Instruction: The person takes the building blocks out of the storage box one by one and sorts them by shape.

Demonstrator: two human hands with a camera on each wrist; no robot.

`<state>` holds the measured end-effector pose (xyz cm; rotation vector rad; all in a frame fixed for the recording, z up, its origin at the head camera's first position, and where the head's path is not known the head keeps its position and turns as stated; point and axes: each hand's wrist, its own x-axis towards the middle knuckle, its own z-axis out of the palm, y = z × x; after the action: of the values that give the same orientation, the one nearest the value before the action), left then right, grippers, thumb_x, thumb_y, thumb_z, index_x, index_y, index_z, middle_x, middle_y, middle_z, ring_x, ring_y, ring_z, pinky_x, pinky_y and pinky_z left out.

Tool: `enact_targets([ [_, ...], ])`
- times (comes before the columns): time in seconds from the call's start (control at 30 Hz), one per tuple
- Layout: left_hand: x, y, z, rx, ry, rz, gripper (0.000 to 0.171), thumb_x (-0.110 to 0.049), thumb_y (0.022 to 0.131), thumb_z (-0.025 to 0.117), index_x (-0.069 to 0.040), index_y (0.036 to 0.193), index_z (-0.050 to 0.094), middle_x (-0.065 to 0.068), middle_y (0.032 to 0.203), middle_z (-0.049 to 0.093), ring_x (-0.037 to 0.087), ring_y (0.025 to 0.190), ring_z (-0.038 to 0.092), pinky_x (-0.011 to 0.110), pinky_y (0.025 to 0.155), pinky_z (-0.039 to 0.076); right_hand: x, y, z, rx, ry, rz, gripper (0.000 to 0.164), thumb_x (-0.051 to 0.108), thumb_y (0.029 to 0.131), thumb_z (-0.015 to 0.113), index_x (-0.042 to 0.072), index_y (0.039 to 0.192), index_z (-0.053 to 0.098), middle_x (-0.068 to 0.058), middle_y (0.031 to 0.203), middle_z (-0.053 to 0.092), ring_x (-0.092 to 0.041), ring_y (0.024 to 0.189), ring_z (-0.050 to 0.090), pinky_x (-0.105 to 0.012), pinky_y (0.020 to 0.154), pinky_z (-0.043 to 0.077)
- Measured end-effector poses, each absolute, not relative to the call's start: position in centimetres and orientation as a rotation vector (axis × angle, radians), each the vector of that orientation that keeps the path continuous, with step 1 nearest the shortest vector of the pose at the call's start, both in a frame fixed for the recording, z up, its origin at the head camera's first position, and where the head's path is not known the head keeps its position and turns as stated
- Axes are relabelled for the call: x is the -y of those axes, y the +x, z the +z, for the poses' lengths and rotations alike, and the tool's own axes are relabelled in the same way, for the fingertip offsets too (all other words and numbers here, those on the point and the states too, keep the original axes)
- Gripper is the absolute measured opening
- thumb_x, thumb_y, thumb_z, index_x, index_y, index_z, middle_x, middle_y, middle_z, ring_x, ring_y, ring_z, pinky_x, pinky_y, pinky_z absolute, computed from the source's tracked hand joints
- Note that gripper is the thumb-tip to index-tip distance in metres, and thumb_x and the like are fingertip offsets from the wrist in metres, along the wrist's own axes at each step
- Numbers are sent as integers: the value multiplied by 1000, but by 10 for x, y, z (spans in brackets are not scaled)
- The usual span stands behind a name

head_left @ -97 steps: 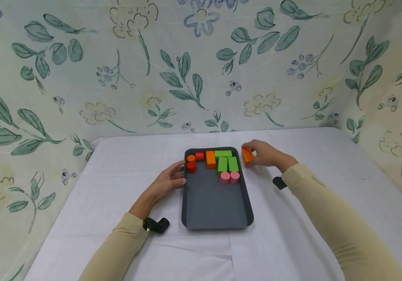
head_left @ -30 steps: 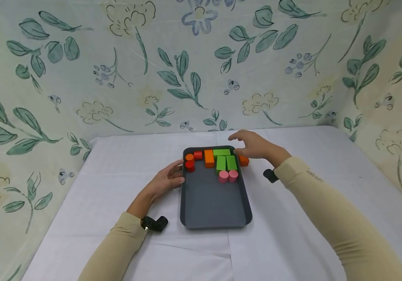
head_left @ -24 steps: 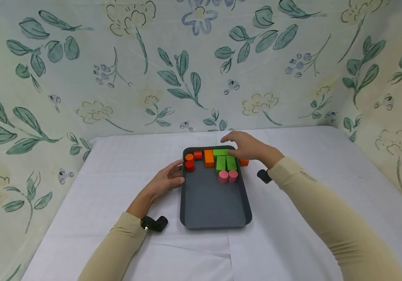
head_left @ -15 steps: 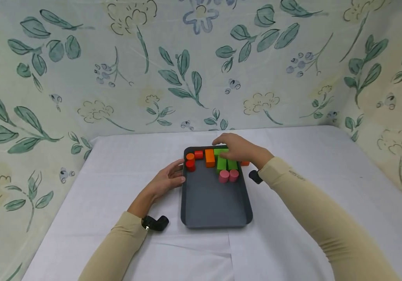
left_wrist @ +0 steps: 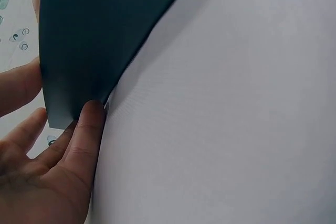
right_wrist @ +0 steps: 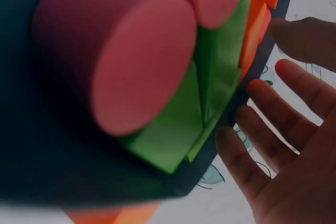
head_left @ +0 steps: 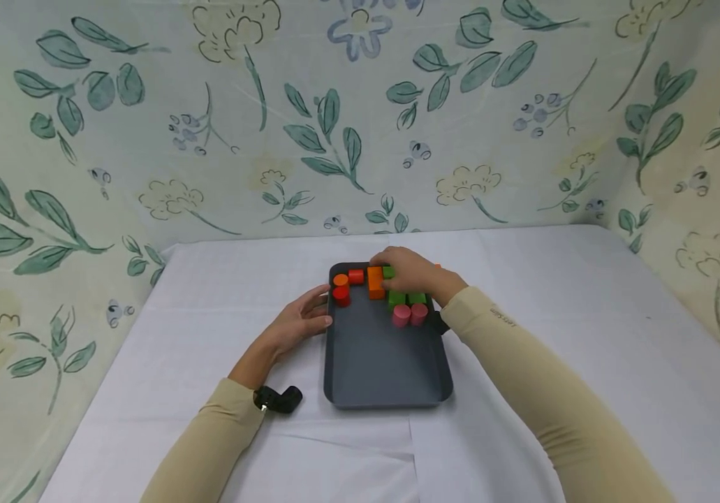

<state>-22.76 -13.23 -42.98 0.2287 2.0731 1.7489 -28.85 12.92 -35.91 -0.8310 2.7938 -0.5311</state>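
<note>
A dark grey tray (head_left: 385, 370) lies on the white cloth. My left hand (head_left: 293, 325) rests its fingers along the tray's left wall; the left wrist view shows the thumb (left_wrist: 90, 124) against that wall. My right hand (head_left: 406, 269) is over the tray's far side, fingertips right at an upright orange block (head_left: 376, 283). In the right wrist view its fingers (right_wrist: 273, 108) are spread with nothing between them. Under the right hand, green blocks (head_left: 397, 299) are partly hidden. Two pink cylinders (head_left: 401, 316) stand in front of them.
At the tray's far left are a red cylinder (head_left: 342, 297), an orange cylinder (head_left: 341, 280) and a small red piece (head_left: 356, 276). Outside the tray's right wall sits another orange block (right_wrist: 113, 214), mostly hidden in the head view. A floral curtain (head_left: 360, 140) hangs behind.
My right hand released an orange block outside the tray's right wall, then moved left over the green blocks to the orange block inside. The left hand stays at the tray.
</note>
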Motion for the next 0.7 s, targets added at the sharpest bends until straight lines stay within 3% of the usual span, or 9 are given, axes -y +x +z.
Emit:
enact_targets([
  [0.3,132,-226,-428,-2069,231,1753,73,-6,93,62,-21,157,29,15,163,27,36,148,34,51,114,43,-117,-291,-369,-2829,-734,-287,53,19,90,69,9,140,55,-12,143,52,-30,124,47,-44,108,48],
  [0.7,132,-225,-429,-2073,227,1748,73,-7,94,62,-22,157,29,15,164,27,35,148,34,50,114,43,-107,-290,-370,-2811,-714,-184,61,23,82,79,8,137,58,-15,131,54,-30,114,46,-42,95,51],
])
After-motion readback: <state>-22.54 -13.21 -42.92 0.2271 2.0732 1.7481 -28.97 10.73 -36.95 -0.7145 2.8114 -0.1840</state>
